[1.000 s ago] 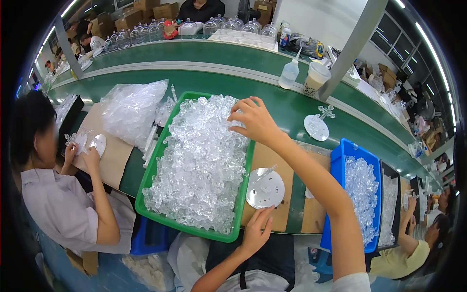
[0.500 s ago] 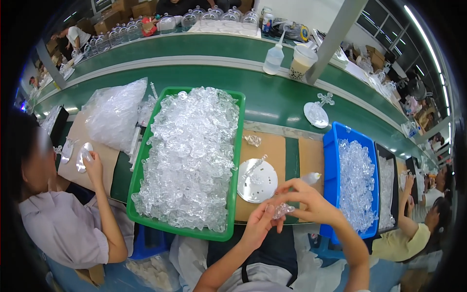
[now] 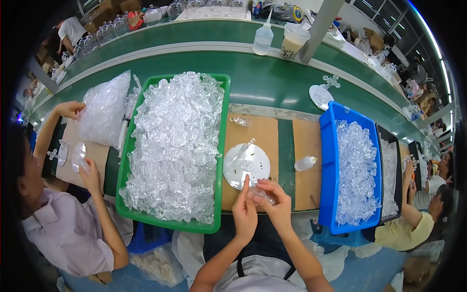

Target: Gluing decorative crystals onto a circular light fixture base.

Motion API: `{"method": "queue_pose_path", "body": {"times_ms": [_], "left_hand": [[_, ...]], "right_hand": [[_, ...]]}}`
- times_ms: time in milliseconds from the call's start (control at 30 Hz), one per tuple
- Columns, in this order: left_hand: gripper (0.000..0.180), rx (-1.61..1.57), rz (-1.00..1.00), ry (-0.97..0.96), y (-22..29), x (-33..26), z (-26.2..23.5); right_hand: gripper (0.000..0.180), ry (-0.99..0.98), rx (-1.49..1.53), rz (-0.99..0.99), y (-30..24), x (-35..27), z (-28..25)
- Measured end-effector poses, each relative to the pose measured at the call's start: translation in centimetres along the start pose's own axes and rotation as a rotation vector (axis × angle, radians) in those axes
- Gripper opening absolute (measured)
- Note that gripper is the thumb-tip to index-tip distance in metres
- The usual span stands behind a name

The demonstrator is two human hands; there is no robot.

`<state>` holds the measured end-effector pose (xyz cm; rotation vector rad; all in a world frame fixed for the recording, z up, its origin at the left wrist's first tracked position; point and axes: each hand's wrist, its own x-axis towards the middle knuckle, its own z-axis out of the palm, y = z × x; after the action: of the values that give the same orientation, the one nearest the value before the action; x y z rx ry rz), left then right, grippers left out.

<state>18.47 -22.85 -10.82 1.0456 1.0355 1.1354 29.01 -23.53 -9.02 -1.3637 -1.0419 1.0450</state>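
Head view: left hand (image 3: 244, 211) and right hand (image 3: 277, 204) pinch a clear plastic piece (image 3: 260, 193).

Factory assembly line, conveyor belt (image 3: 272, 82) (green), parts trays (image 3: 327, 160)

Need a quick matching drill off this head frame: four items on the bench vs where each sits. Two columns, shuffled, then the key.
Things
1. green tray
2. blue bin
3. round clear disc
4. small squeeze bottle

Places
A. lying on its side on the brown board, between the disc and the blue bin
B. left of the brown board, heaped with clear plastic pieces
C. right of the brown board, part filled with clear pieces
D. flat on the brown board, just above the two hands

Pairs: 1-B, 2-C, 3-D, 4-A
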Motion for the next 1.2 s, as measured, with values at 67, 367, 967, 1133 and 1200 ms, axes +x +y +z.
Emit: {"method": "queue_pose_path", "body": {"times_ms": [67,367,967,1133,1200], "left_hand": [[0.042,0.088,0.101,0.031,-0.3,0.2,0.4],[0.045,1.260,0.393,-0.069,-2.2,1.2,-2.6],[0.040,1.053,0.429,-0.069,-3.0,-1.1,-1.2],[0.040,0.987,0.432,-0.062,-3.5,-1.2,-1.1],[0.040,0.970,0.425,-0.056,-3.4,-1.1,-1.1]], "right_hand": [[0.028,0.062,0.016,-0.062,0.2,-0.1,0.1],[0.016,-0.029,0.655,0.429,-0.4,2.0,-4.3],[0.023,0.114,-0.791,-0.265,0.9,3.3,1.7],[0.023,0.063,-0.816,-0.221,0.8,3.2,1.6],[0.023,0.034,-0.813,-0.217,0.8,3.1,1.5]]}}
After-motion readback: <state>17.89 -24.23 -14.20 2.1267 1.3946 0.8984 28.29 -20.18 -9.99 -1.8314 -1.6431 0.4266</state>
